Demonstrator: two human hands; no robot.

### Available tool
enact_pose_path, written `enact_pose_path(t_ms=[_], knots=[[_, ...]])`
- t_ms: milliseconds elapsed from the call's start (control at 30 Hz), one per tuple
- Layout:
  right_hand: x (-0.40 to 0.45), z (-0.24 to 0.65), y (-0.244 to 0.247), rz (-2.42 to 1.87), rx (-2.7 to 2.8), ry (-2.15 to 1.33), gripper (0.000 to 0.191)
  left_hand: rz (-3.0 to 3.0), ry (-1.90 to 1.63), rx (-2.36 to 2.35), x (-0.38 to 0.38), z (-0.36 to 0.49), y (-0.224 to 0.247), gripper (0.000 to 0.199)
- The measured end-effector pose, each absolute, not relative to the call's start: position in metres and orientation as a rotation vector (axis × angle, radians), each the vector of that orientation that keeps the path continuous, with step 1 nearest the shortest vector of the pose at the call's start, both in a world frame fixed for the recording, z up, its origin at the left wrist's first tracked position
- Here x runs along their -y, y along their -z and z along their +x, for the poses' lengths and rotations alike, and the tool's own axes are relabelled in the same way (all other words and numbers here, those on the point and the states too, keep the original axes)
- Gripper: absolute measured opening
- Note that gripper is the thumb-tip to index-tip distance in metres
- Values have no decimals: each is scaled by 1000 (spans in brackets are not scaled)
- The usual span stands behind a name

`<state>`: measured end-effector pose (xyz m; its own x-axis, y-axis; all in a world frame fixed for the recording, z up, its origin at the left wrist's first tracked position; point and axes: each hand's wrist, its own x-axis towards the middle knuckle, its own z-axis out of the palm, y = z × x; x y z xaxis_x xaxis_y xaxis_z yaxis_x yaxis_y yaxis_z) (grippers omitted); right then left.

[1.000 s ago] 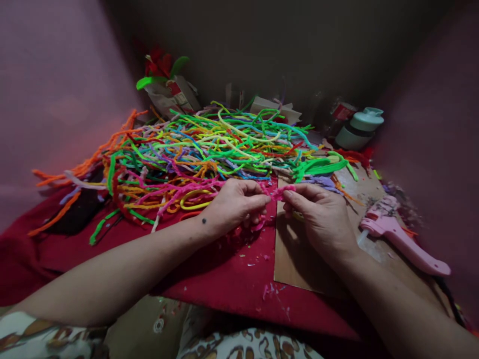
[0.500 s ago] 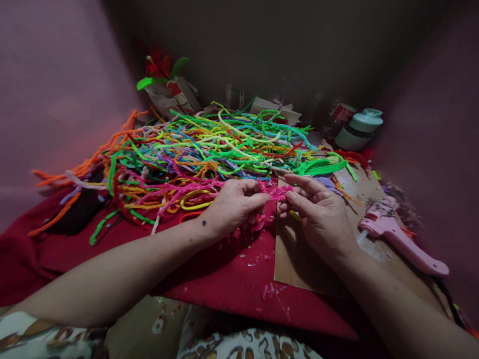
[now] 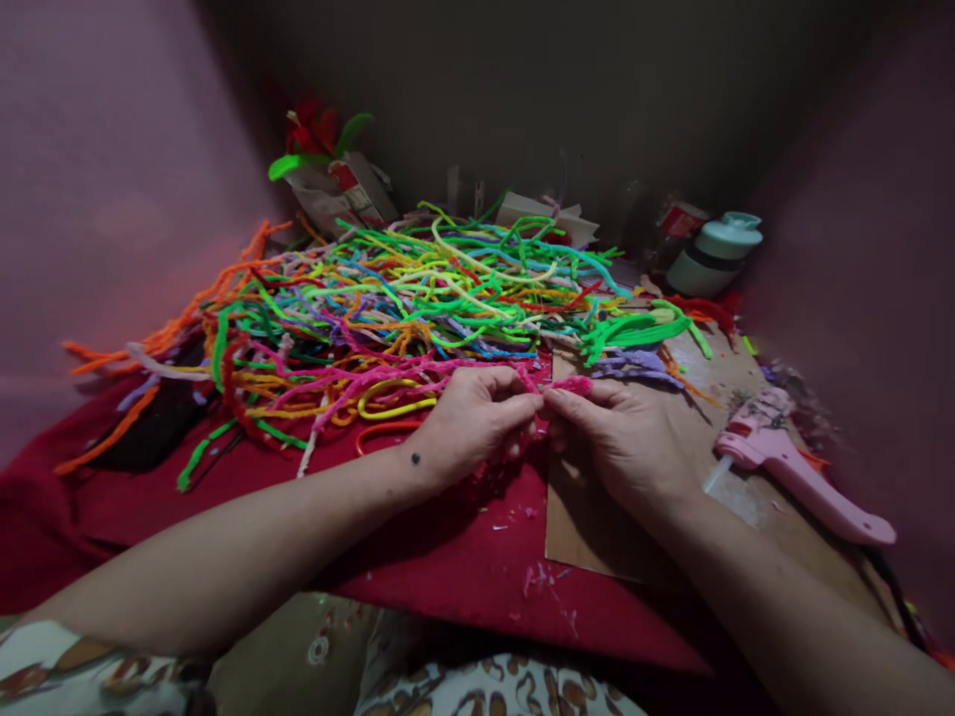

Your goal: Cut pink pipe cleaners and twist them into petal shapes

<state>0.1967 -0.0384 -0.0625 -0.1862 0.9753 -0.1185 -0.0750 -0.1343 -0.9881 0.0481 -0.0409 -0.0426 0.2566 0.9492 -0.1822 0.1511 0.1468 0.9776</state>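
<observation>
Both my hands meet over the red cloth, pinching a fuzzy pink pipe cleaner (image 3: 571,384) that looks bent or twisted. My left hand (image 3: 477,413) is closed, thumb and forefinger together on its left part. My right hand (image 3: 631,438) grips it close by, thumb against the fingers, with a pink end sticking out above. The lower pink part is mostly hidden behind my left fingers. Scissors with yellow (image 3: 392,398) and red handle loops lie beside my left hand.
A big heap of coloured pipe cleaners (image 3: 418,288) covers the back of the red cloth (image 3: 448,557). To the right, a pink glue gun (image 3: 806,477) lies on a brown board (image 3: 589,527). A pale green bottle (image 3: 716,254) stands behind it.
My right fingers have closed in beside my left fingertips, where they were slightly apart before. The pink end now points to the right above my right thumb.
</observation>
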Motion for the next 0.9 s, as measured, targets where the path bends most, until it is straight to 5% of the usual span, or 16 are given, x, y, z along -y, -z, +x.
enact_pose_path(t_ms=[167, 733, 900], knots=[[41, 198, 61, -1187, 1319, -1315, 20, 1257, -787, -1183, 42, 49, 42, 17], [39, 197, 60, -1076, 1206, -1697, 13, 1315, -923, -1105, 33, 39, 37, 27], [43, 194, 59, -1135, 1281, -1710, 19, 1292, -879, -1062, 34, 39, 41, 16]])
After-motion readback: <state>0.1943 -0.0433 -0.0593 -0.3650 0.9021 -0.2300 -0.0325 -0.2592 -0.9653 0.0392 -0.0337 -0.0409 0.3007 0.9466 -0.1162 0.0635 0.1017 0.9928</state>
